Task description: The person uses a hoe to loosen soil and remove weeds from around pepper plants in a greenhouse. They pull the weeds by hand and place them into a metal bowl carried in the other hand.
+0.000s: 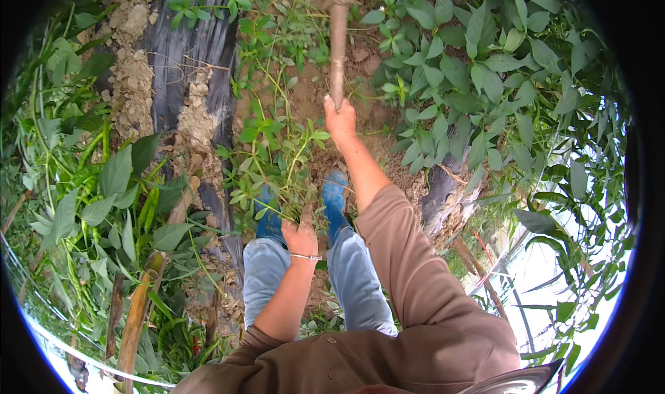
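My right hand (340, 119) grips the lower end of a wooden handle (338, 51), stretched out in front of me over the soil. At its far end sits a soil-coloured head (340, 0), apparently of a short hoe, whose shape I cannot make out. Closer in, my left hand (300, 237) is closed on a bunch of leafy green weeds (283, 170), between my blue boots. Dirt covers its fingers, and the leaves partly hide them. More weeds (260, 35) trail along the furrow ahead, left of the handle.
Pepper plants (467, 66) crowd the right side, and others bearing long green peppers (149, 207) stand at left. Black plastic mulch (182, 46) with soil clods runs along the left bed. Wooden stakes (137, 316) rise at lower left. My boots (335, 196) stand in the furrow.
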Demonstrator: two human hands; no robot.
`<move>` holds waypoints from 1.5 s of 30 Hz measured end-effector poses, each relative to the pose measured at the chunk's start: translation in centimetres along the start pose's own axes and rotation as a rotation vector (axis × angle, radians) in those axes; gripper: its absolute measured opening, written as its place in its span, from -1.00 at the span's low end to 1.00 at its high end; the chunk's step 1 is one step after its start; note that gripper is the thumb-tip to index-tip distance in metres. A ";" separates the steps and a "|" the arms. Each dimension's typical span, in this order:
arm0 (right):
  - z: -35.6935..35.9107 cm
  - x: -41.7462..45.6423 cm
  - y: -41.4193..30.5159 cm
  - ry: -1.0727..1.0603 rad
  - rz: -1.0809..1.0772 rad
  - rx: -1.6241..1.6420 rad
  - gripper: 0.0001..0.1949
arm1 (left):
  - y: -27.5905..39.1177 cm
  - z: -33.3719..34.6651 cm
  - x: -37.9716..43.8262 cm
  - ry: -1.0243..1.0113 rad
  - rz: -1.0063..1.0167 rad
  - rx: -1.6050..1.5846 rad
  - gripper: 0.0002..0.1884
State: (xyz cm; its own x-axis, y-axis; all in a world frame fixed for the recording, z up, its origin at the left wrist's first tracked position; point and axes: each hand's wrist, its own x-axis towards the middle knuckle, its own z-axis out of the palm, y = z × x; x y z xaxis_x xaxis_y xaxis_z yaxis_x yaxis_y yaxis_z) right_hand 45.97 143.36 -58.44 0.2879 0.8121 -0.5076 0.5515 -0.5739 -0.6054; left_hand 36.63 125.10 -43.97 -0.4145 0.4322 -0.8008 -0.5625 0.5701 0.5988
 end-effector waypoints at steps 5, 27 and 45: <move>-8.1 -3.5 -6.8 -0.299 0.481 0.539 -0.67 | 1.8 0.7 1.2 0.019 0.030 -0.054 -0.70; -4.7 0.3 -1.9 0.098 -0.231 -0.133 -0.69 | 0.8 1.6 -0.2 0.008 -0.063 -0.039 -0.69; -16.2 -14.4 -4.4 -0.614 0.967 0.970 -0.64 | 3.0 1.2 1.8 -0.242 0.680 1.307 -0.74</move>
State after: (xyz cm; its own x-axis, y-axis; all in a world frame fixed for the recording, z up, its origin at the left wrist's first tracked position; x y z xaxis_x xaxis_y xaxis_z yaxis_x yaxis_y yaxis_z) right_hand 52.07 135.86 -38.52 -0.2718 0.0600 -0.9605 -0.4441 -0.8932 0.0698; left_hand 35.10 128.44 -43.57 -0.1280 0.8933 -0.4309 0.7608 0.3672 0.5351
